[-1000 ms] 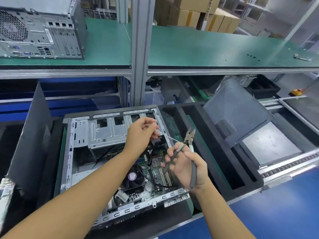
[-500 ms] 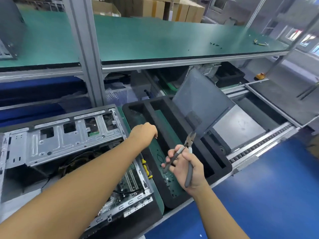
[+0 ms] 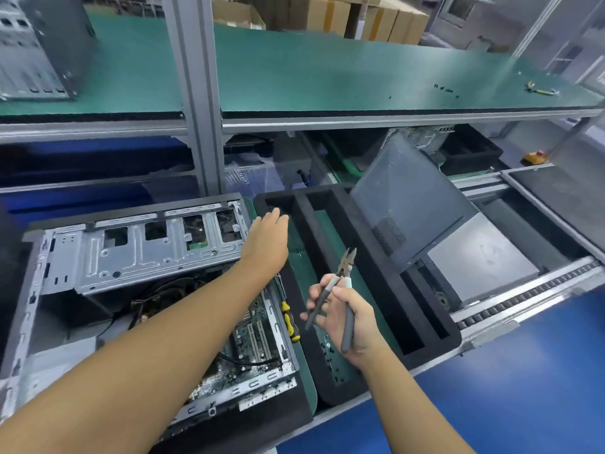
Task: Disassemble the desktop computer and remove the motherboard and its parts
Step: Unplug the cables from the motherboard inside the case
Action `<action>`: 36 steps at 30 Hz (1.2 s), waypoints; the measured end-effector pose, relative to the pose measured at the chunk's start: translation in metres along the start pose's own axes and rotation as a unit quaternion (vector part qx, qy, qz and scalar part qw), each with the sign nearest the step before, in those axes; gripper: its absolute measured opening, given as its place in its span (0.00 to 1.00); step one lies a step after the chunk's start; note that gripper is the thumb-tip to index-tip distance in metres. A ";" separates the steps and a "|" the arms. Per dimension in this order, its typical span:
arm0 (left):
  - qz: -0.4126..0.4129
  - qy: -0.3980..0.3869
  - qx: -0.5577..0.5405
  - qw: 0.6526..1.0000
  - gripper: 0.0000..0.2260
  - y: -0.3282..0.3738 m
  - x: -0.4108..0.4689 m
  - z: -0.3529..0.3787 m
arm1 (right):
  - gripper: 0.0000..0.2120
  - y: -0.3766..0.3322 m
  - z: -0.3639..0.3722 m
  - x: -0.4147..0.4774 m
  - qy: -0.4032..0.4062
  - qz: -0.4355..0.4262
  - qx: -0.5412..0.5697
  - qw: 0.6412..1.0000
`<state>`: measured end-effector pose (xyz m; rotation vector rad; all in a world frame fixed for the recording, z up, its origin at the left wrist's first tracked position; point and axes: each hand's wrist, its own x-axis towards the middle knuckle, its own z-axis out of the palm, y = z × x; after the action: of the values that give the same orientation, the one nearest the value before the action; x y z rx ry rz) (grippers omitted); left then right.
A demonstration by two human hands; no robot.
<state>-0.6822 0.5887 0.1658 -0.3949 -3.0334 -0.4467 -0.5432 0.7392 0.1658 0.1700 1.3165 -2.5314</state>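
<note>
Grey sheet steel makes up the open desktop computer case (image 3: 108, 263), which lies on its side at lower left with its perforated drive cage facing up. Inside it, toward the case's right end, sits the green motherboard (image 3: 253, 329), ridged with slots and crossed by black cables; the left forearm covers part of it. Above, on a green-matted shelf (image 3: 327, 70), a second grey computer tower (image 3: 36, 47) stands at far left.

Reaching past the case's rear right corner, the left hand (image 3: 266, 237) hangs palm down over the left rear corner of a black foam tray (image 3: 376, 283). Its fingers are loosely extended, and nothing can be seen in them. A screwdriver (image 3: 289, 317) with a yellow and black handle lies in the narrow gap between the case and the tray.

Thick, soft-edged walls divide the tray into long compartments. The left compartment shows a green floor, with small dark screws (image 3: 330, 355) scattered at its near end.

Over the tray, the right hand (image 3: 352, 317) grips diagonal cutters (image 3: 343, 273) by their grey handles, fingers and thumb curled round them, the pointed metal tip aimed up and away.

Farther right, a flat grey side panel (image 3: 402, 204) with a mesh vent patch leans tilted against the tray's far wall. Beyond it runs a roller conveyor rail (image 3: 523, 290). On the shelf's right end lie a few tiny black screws (image 3: 445, 90) and a small yellow-handled tool (image 3: 540, 91). Cardboard boxes (image 3: 343, 14) are stacked behind.
</note>
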 end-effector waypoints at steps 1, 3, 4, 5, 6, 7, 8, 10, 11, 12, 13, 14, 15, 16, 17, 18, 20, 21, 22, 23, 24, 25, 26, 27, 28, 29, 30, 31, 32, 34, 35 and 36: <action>-0.015 -0.001 -0.062 0.998 0.25 -0.001 -0.004 -0.004 | 0.11 0.000 0.004 0.003 -0.006 0.007 -0.001 1.000; -0.054 -0.009 -0.250 0.967 0.19 -0.004 -0.014 -0.015 | 0.13 -0.001 0.014 0.012 -0.025 0.020 -0.011 0.999; -0.072 -0.020 -0.349 0.934 0.15 -0.006 -0.018 -0.021 | 0.15 -0.001 0.021 0.018 -0.031 0.025 -0.023 0.999; -0.084 -0.037 -0.433 0.897 0.11 -0.009 -0.023 -0.029 | 0.17 -0.001 0.030 0.024 -0.032 0.032 -0.040 0.998; -0.093 -0.051 -0.494 0.863 0.09 -0.013 -0.027 -0.037 | 0.19 -0.001 0.041 0.032 -0.027 0.042 -0.062 0.997; -0.103 -0.060 -0.535 0.837 0.08 -0.018 -0.030 -0.044 | 0.22 0.000 0.053 0.039 -0.019 0.054 -0.086 0.995; -0.119 -0.069 -0.565 0.813 0.10 -0.024 -0.034 -0.052 | 0.25 0.001 0.066 0.046 -0.012 0.062 -0.112 0.992; -0.155 -0.088 -0.603 0.777 0.17 -0.038 -0.045 -0.067 | 0.25 0.005 0.087 0.058 -0.007 0.062 -0.167 0.984; -0.168 -0.103 -0.613 0.765 0.22 -0.046 -0.052 -0.072 | 0.25 0.007 0.095 0.061 -0.012 0.062 -0.195 0.979; -0.170 -0.125 -0.616 0.759 0.27 -0.054 -0.061 -0.077 | 0.25 0.009 0.102 0.063 -0.020 0.066 -0.222 0.973; -0.159 -0.154 -0.608 0.762 0.30 -0.061 -0.072 -0.081 | 0.25 0.012 0.107 0.064 -0.032 0.073 -0.246 0.966; -0.141 -0.183 -0.598 0.767 0.32 -0.066 -0.082 -0.084 | 0.25 0.014 0.111 0.064 -0.048 0.078 -0.267 0.960; -0.125 -0.203 -0.594 0.769 0.32 -0.069 -0.091 -0.085 | 0.25 0.016 0.115 0.064 -0.064 0.085 -0.279 0.954; -0.117 -0.211 -0.597 0.765 0.31 -0.070 -0.098 -0.086 | 0.27 0.017 0.117 0.063 -0.077 0.090 -0.288 0.950; -0.114 -0.208 -0.606 0.760 0.29 -0.069 -0.104 -0.086 | 0.30 0.018 0.118 0.062 -0.084 0.091 -0.295 0.947; -0.115 -0.195 -0.613 0.757 0.26 -0.068 -0.107 -0.086 | 0.31 0.017 0.118 0.062 -0.083 0.086 -0.300 0.946; -0.124 -0.179 -0.613 0.760 0.25 -0.062 -0.112 -0.084 | 0.25 0.013 0.112 0.059 -0.063 0.077 -0.301 0.948; -0.123 -0.182 -0.610 0.761 0.25 -0.060 -0.111 -0.081 | 0.21 0.009 0.108 0.058 -0.048 0.072 -0.302 0.949; -0.113 -0.189 -0.605 0.765 0.25 -0.056 -0.111 -0.078 | 0.18 0.005 0.102 0.056 -0.032 0.068 -0.312 0.947; -0.098 -0.197 -0.597 0.771 0.24 -0.051 -0.109 -0.076 | 0.15 0.000 0.095 0.054 -0.018 0.064 -0.331 0.941; -0.084 -0.206 -0.589 0.777 0.22 -0.045 -0.107 -0.073 | 0.14 -0.005 0.087 0.051 -0.006 0.057 -0.353 0.934; -0.076 -0.215 -0.583 0.780 0.20 -0.038 -0.105 -0.070 | 0.14 -0.010 0.078 0.049 0.007 0.049 -0.373 0.927; -0.071 -0.225 -0.578 0.781 0.18 -0.030 -0.103 -0.068 | 0.14 -0.015 0.069 0.046 0.022 0.040 -0.389 0.920; -0.067 -0.237 -0.573 0.781 0.17 -0.021 -0.101 -0.067 | 0.13 -0.021 0.059 0.044 0.039 0.031 -0.403 0.914; -0.065 -0.245 -0.569 0.782 0.18 -0.012 -0.099 -0.064 | 0.12 -0.026 0.047 0.041 0.055 0.025 -0.414 0.908; -0.066 -0.248 -0.564 0.784 0.19 -0.003 -0.096 -0.060 | 0.11 -0.030 0.034 0.037 0.071 0.020 -0.424 0.903; -0.066 -0.250 -0.553 0.792 0.20 0.004 -0.094 -0.055 | 0.11 -0.034 0.021 0.033 0.087 0.015 -0.438 0.895; -0.065 -0.254 -0.530 0.807 0.22 0.011 -0.090 -0.050 | 0.11 -0.037 0.007 0.029 0.104 0.010 -0.462 0.881; -0.060 -0.259 -0.497 0.826 0.23 0.016 -0.087 -0.045 | 0.10 -0.038 -0.009 0.025 0.127 0.002 -0.492 0.861; -0.037 -0.265 -0.427 0.864 0.16 0.027 -0.081 -0.036 | 0.10 -0.039 -0.041 0.016 0.178 -0.018 -0.542 0.821; -0.019 -0.267 -0.398 0.878 0.14 0.033 -0.079 -0.032 | 0.09 -0.037 -0.057 0.012 0.198 -0.025 -0.555 0.807; -0.008 -0.269 -0.372 0.888 0.14 0.038 -0.077 -0.029 | 0.09 -0.035 -0.072 0.009 0.215 -0.023 -0.568 0.794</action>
<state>-0.5976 0.5973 0.1973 -0.6010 -3.2185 -1.7895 -0.5640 0.8153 0.1492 0.4467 2.7530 -1.3218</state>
